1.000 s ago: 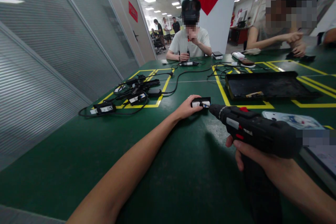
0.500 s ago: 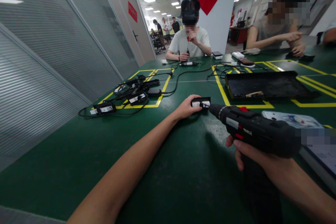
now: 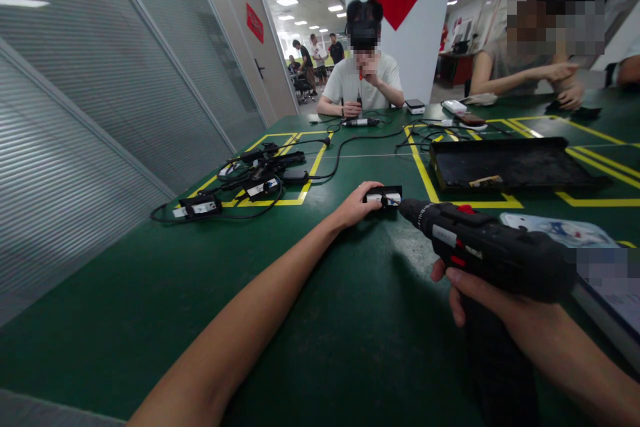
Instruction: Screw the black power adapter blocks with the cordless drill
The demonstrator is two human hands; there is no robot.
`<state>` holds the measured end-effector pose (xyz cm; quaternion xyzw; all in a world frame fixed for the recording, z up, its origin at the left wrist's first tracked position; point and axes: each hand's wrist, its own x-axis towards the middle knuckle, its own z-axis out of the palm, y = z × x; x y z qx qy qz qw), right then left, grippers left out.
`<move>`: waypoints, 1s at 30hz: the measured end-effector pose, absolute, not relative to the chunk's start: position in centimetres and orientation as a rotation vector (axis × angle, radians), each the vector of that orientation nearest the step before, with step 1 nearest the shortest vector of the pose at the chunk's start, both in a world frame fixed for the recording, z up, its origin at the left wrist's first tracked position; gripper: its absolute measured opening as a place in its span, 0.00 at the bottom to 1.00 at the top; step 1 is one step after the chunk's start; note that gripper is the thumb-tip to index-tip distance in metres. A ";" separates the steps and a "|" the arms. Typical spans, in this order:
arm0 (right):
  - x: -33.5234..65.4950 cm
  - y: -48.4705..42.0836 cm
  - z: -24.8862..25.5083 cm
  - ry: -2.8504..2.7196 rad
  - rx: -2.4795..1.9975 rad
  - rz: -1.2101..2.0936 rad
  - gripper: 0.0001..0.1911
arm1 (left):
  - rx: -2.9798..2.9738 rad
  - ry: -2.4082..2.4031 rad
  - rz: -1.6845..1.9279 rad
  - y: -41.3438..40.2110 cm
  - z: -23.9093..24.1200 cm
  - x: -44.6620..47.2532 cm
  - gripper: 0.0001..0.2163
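Note:
My left hand (image 3: 357, 205) grips the left end of a small black case with a white inside (image 3: 391, 198), holding it on the green table (image 3: 300, 320). In my right hand (image 3: 480, 287) is a black cordless drill (image 3: 500, 250) with red parts, my fingers wrapped round its handle. The drill points left, its chuck close to the right end of the case. Its bit reaches toward the white inside; whether the tip touches a screw is too small to tell. Similar black and white cases (image 3: 197, 205) with cords lie to the left.
A heap of black adapters and cables (image 3: 273, 167) lies inside yellow tape at left. A shallow black tray (image 3: 510, 163) stands at right, behind a phone (image 3: 560, 230) and a grey device (image 3: 610, 293). One person (image 3: 365, 80) sits opposite, another (image 3: 525, 70) at far right.
My hands, the case and the drill have hardly moved; the view has shifted very slightly. The person at far right has moved a hand a little.

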<state>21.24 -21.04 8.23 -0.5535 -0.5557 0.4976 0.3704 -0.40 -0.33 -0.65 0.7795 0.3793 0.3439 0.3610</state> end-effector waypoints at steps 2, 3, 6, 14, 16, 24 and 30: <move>21.2 -21.0 8.1 -1.403 -1.381 1.284 0.12 | 2.031 0.969 0.885 -0.4 -0.6 -0.4 0.23; 21.3 -20.9 8.0 -1.398 -1.357 1.294 0.14 | 2.041 0.968 0.883 -0.4 -0.5 -0.4 0.23; 21.3 -20.7 7.7 -1.386 -1.322 1.335 0.19 | 2.054 0.979 0.873 -0.6 -0.3 -0.4 0.24; 21.5 -20.5 7.2 -1.394 -1.273 1.339 0.24 | 2.084 1.013 0.863 -0.7 -0.2 -0.3 0.23; 21.6 -20.4 7.0 -1.389 -1.254 1.359 0.27 | 2.096 1.007 0.867 -0.7 -0.3 -0.3 0.23; 21.7 -20.3 6.4 -1.393 -1.259 1.355 0.36 | 2.085 0.997 0.861 -0.9 0.1 -0.3 0.23; 21.5 -20.4 6.7 -1.372 -1.244 1.343 0.34 | 2.067 1.021 0.848 -0.9 0.1 -0.3 0.25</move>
